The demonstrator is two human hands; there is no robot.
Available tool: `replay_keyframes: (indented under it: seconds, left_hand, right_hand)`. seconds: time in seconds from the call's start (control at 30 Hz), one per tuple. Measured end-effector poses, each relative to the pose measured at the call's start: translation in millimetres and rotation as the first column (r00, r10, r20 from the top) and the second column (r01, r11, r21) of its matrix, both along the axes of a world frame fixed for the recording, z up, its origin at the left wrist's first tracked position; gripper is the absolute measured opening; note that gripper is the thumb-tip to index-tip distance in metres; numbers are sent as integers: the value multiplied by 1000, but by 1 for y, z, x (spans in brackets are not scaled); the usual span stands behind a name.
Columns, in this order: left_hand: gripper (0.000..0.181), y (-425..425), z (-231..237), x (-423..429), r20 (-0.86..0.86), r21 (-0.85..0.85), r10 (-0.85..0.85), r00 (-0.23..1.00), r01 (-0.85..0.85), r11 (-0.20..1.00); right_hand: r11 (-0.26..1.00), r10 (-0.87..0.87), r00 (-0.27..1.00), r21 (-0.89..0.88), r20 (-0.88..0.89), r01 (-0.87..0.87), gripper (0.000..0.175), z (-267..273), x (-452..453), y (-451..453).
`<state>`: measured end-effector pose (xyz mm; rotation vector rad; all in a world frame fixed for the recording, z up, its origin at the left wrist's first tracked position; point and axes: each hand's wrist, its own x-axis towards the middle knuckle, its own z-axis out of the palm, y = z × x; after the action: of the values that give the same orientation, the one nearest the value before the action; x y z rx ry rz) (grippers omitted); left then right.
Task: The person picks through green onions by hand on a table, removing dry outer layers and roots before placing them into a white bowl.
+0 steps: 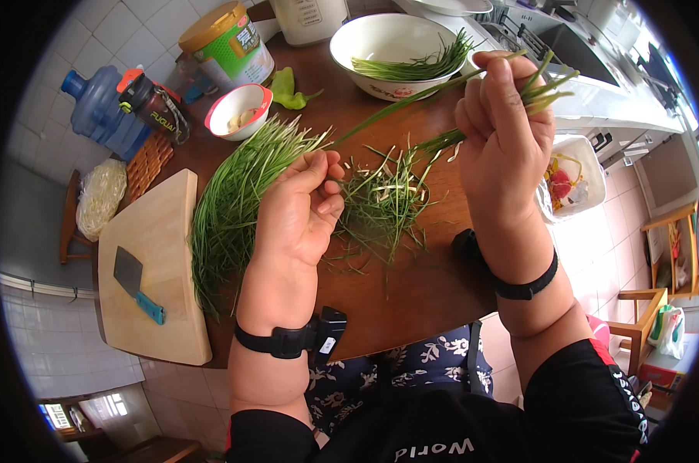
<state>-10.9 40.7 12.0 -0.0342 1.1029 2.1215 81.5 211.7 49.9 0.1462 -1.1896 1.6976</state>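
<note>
My right hand [508, 130] is raised over the table's right side and grips a small bunch of garlic chives [543, 95]. Their pale cut ends stick out past the thumb. From this hand one long green chive [393, 107] stretches down to my left hand [303, 202], whose thumb and forefinger pinch its far end. A large pile of chives [239, 202] lies just left of and partly behind my left hand. Between the hands, a loose heap of trimmings [387, 194], with green and whitish bits, rests on the brown wooden table [378, 312].
A white enamel basin [364, 43] holds more chives at the back. Near it are a green pepper [291, 89] and a red-rimmed bowl [236, 116] with garlic cloves. A cleaver [135, 283] lies on a cutting board [176, 231] at left. A waste bin [592, 173] stands right.
</note>
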Motion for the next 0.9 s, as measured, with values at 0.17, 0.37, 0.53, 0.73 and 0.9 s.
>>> replay_keyframes:
  seconds: [0.17,0.37,0.53,0.73,0.9]
  left_hand:
    - [12,-1,-8,-9,-92,-52,-115,989,111,992]
    - [23,5,5,7,-509,-352,-277,815,97,931]
    - [18,6,4,12,-740,-390,-250,624,-96,916]
    - [22,5,-1,7,-744,-324,-147,651,-159,933]
    - [18,4,2,8,-684,-388,-234,691,-73,919]
  right_hand:
    - [993,-74,997,-91,-24,71,16,7,3,13]
    - [987,-62,998,-147,9,63,16,5,0,19]
    - [991,-45,999,-127,10,46,16,3,-1,17]
    - [989,-81,997,-126,14,82,16,6,0,18]
    - [989,-100,995,-112,15,101,19,6,3,19]
